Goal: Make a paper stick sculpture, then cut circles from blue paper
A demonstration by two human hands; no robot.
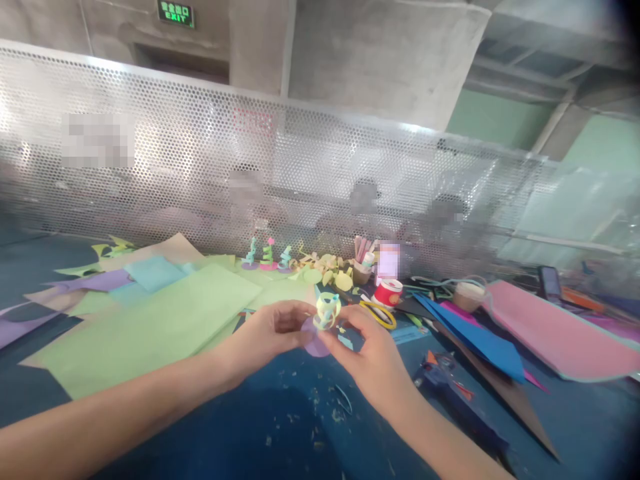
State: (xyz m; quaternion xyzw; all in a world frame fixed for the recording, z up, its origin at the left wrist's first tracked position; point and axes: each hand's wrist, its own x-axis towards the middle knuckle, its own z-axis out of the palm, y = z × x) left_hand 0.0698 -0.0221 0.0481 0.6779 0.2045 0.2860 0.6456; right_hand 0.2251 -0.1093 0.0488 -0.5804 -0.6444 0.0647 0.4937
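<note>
In front of me, both hands hold a small paper figure, with pale yellow and blue curled strips (327,308) standing on a round purple paper base (316,345). My left hand (273,333) pinches the base's left edge between thumb and fingers. On the other side, my right hand (370,343) is closed on the figure, its thumb at the base and its fingers near the strips. Directly beyond lie scissors with yellow handles (380,316) and a red and white paper cup (388,293).
Green paper sheets (155,327) spread across the left. Finished-looking paper spirals (269,255) and yellow scraps (325,265) line the back, before a perforated metal screen (165,147). At right lie a dark blue tool (455,390), blue paper (480,343), pink sheets (560,330) and a phone (550,283).
</note>
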